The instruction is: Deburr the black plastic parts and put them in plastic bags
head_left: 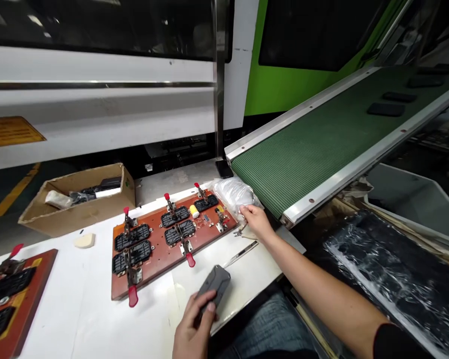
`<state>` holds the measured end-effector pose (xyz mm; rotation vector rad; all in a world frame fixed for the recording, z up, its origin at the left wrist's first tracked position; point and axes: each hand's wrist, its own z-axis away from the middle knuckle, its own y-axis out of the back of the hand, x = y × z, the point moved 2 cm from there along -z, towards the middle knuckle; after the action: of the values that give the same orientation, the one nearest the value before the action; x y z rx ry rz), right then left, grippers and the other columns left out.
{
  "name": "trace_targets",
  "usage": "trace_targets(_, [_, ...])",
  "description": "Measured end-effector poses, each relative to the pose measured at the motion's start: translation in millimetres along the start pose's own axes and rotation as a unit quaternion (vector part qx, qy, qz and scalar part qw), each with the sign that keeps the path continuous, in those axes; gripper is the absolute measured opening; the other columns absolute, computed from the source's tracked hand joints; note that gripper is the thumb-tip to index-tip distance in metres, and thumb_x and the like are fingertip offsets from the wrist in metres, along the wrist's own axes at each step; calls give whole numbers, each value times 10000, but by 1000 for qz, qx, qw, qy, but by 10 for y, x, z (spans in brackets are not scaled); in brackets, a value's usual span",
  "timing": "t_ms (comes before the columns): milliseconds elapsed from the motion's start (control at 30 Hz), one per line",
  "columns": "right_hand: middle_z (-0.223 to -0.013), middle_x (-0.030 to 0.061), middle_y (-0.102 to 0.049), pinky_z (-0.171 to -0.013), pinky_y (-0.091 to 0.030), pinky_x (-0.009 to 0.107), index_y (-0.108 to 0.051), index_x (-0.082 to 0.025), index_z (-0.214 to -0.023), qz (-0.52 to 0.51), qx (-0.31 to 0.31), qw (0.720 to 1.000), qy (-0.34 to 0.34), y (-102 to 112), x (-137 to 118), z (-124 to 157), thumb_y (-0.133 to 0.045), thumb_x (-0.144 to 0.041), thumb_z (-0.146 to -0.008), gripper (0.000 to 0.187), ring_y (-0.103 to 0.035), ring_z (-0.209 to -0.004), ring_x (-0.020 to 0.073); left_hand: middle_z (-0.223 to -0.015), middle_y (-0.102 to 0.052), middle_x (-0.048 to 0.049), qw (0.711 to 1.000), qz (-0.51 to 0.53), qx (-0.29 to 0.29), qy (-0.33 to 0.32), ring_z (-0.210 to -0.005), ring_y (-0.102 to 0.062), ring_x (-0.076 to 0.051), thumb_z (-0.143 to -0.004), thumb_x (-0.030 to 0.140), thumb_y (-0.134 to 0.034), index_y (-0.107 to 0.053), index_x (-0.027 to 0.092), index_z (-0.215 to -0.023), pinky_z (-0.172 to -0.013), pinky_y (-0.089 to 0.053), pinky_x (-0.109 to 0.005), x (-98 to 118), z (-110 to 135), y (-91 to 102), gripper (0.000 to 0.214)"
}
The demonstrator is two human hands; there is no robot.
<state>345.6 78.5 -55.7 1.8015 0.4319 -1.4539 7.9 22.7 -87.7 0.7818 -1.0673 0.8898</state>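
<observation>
My left hand [194, 324] is closed on a dark grey plastic part [215, 284] at the near edge of the white table [78, 309]. My right hand [257, 219] reaches to the table's far right corner, fingers pinched on the edge of a clear plastic bag [234, 192] beside the conveyor's end. A red-brown clamping jig [164, 254] with several black parts and red-handled toggle clamps lies between the two hands. A thin metal blade [243, 253] lies on the table just left of my right forearm.
A green conveyor belt [322, 144] slopes up to the right, carrying several dark parts [385, 108]. A cardboard box [78, 199] sits at the back left, and a second jig [11, 294] at the left edge. A bin lined with black plastic [392, 269] is at right.
</observation>
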Motion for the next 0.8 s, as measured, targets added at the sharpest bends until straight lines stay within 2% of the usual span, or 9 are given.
trace_targets(67, [-636, -13, -541, -531, -401, 265, -607, -195, -773, -64, -32, 997, -15, -9, -59, 369, -542, -727, -927, 557, -497, -582, 143, -1144, -716, -105, 999, -35, 14, 0, -1168, -670, -313, -794, 724, -750, -822, 228, -1097, -966, -556, -366, 145, -4, -50, 586])
trace_targets(133, [-679, 0, -585, -534, -415, 263, -644, -188, -817, -111, -80, 990, -37, -59, -140, 755, -597, -740, -897, 560, -522, -588, 139, -1230, -688, -107, 998, -59, 32, -23, -1205, -649, -307, -837, 695, -726, -810, 238, -1125, -963, -545, -356, 338, -2, -118, 547])
trace_targets(233, [-734, 5, -665, -586, -473, 263, -685, -201, -937, -180, -166, 967, -74, -179, -264, 1258, -736, -662, -855, 471, -598, -638, 146, -1250, -662, -79, 992, -79, 69, -66, -1009, -670, -222, -891, 633, -711, -799, 266, -1151, -881, -534, -304, 597, -14, -206, 458])
trace_targets(333, [-719, -8, -694, -618, -496, 251, -681, -208, -951, -227, -231, 942, -92, -284, -333, 1576, -792, -566, -865, 385, -625, -641, 135, -1201, -664, -50, 988, -93, 70, -103, -842, -630, -156, -903, 550, -745, -807, 277, -1133, -803, -511, -273, 699, -38, -250, 363])
trace_targets(467, [-760, 3, -708, -622, -511, 252, -675, -205, -933, -189, -274, 940, -78, -323, -313, 1706, -686, -570, -963, 366, -647, -666, 138, -1063, -683, -34, 987, -102, 56, -114, -865, -631, -160, -936, 484, -731, -832, 262, -1011, -797, -486, -269, 618, -37, -200, 255])
trace_targets(633, [-838, 12, -732, -693, -517, 265, -610, -224, -933, -73, -209, 975, -26, -220, -283, 1630, -554, -557, -1050, 358, -665, -747, 149, -928, -677, -10, 986, -80, 115, -87, -835, -616, -155, -928, 476, -739, -801, 223, -904, -785, -454, -267, 508, -29, -40, 262])
trace_targets(700, [-865, 0, -717, -713, -499, 260, -641, -231, -971, -58, -244, 968, 3, -226, -326, 1626, -622, -532, -1024, 307, -637, -759, 143, -915, -679, -4, 986, -75, 120, -82, -859, -622, -157, -920, 473, -752, -791, 222, -885, -832, -451, -269, 491, -30, -8, 257])
trace_targets(800, [-916, -6, -692, -714, -469, 249, -690, -231, -979, -44, -319, 943, 78, -281, -408, 1651, -731, -451, -967, 224, -607, -779, 134, -928, -678, -2, 992, -58, 80, -79, -903, -634, -162, -915, 479, -759, -791, 230, -877, -851, -449, -266, 457, -35, -3, 253])
